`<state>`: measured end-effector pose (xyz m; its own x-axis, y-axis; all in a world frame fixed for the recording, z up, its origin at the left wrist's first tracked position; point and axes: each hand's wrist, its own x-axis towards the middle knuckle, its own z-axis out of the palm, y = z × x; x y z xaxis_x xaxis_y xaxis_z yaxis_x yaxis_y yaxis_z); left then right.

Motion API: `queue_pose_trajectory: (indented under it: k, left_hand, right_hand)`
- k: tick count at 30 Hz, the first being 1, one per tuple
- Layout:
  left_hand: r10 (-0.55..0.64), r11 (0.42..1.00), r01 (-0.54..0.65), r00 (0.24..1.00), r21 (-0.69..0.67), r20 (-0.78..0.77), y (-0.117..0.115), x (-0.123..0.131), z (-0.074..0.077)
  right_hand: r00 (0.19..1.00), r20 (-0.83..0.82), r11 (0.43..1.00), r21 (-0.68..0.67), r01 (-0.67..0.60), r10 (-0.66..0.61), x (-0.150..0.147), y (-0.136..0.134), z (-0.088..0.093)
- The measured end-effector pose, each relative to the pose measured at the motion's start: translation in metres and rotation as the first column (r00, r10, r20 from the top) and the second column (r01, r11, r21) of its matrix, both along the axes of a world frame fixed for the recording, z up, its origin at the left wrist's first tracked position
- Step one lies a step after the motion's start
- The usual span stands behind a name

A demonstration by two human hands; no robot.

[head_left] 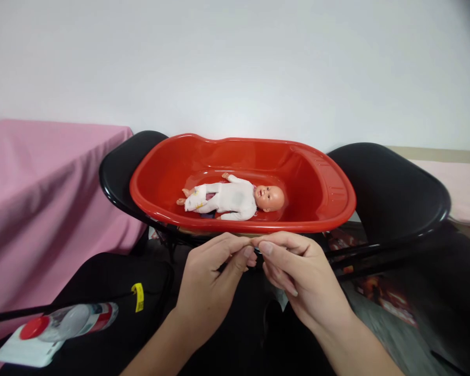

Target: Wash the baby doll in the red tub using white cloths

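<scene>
Both our left hand (209,277) and right hand (301,277) pinch closed, on what we cannot tell; bumping the tub (337,194) may tip the doll (235,201)

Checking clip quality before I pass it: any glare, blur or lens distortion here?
Head view: soft, even light, no hard shadows; reflections streak the rim of the glossy red plastic tub and the shiny black chair seat; the left hand and right hand are sharp; the clear red-capped bottle at lower left looks smeared; edges bow, wide-angle style.
</scene>
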<state>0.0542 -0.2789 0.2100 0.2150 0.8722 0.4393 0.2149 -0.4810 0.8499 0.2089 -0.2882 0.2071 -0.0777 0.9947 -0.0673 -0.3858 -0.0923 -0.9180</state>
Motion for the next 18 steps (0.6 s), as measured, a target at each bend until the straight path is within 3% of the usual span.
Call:
queue_pose_trajectory:
  k: [5,8,13,16,18]
  left_hand:
    - [-0.081,0.993,0.078,0.996,-0.093,-0.027,-0.002,-0.006,0.009]
    - [-0.106,0.994,0.101,0.980,-0.040,-0.168,-0.002,-0.011,0.012]
    - [0.062,0.976,0.019,0.931,0.219,-0.360,0.001,-0.014,-0.001]
    - [0.154,0.947,-0.034,0.921,0.320,-0.357,0.003,-0.012,-0.013]
    - [0.174,0.948,-0.068,0.930,0.311,-0.325,0.003,-0.012,-0.018]
  right_hand:
    - [0.994,0.105,0.999,-0.029,-0.025,0.028,0.004,-0.003,0.000]
    - [0.973,0.213,0.995,-0.067,-0.078,0.091,0.008,-0.002,0.001]
    - [0.929,0.357,0.995,-0.045,-0.090,0.100,0.008,0.000,0.004]
    - [0.913,0.399,0.997,-0.031,-0.074,0.081,0.004,-0.002,0.001]
    - [0.894,0.443,0.996,0.015,-0.086,0.071,0.002,-0.005,-0.002]
